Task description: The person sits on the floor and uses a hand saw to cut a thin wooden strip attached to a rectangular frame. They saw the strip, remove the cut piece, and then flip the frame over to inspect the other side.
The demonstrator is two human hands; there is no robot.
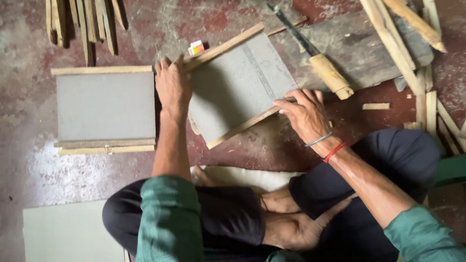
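Note:
A grey board point(238, 85) with wooden strips along two of its edges lies tilted on the floor in front of me. My left hand point(172, 84) presses flat on its left corner, fingers over the upper wooden strip point(224, 47). My right hand point(302, 111) rests on the board's lower right edge, fingers curled onto the lower strip. Whether it pinches something small there is unclear. I sit cross-legged, my knees just below the board.
A second grey board framed with strips point(105, 107) lies to the left. A knife with a yellow wooden handle point(316, 56) rests on a dark slab point(361, 49). Loose wooden sticks point(389, 19) lie right and at top left point(85, 20). Pale sheets point(68, 243) sit lower left.

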